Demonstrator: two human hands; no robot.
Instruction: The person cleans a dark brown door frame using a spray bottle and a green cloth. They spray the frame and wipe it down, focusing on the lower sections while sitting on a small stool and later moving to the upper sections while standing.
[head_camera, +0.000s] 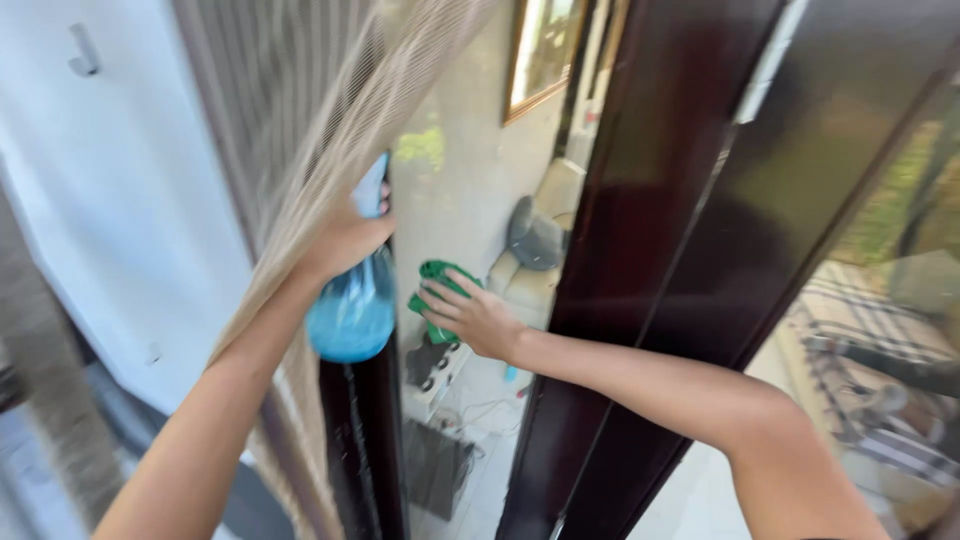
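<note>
Right now my left hand (345, 240) grips a blue spray bottle (352, 310) beside the beige curtain (330, 150), while my right hand (475, 318) presses a green cloth (437, 275) against the glass pane (460, 180), fingers closed on it.

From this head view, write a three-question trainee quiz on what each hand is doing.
1. True or false: the right hand presses a green cloth against the glass pane.
2. What does the left hand hold? A) blue spray bottle B) sponge C) brush
3. Fill in: a beige ____ drapes over the left forearm.

Key: 1 true; 2 A; 3 curtain.
</note>
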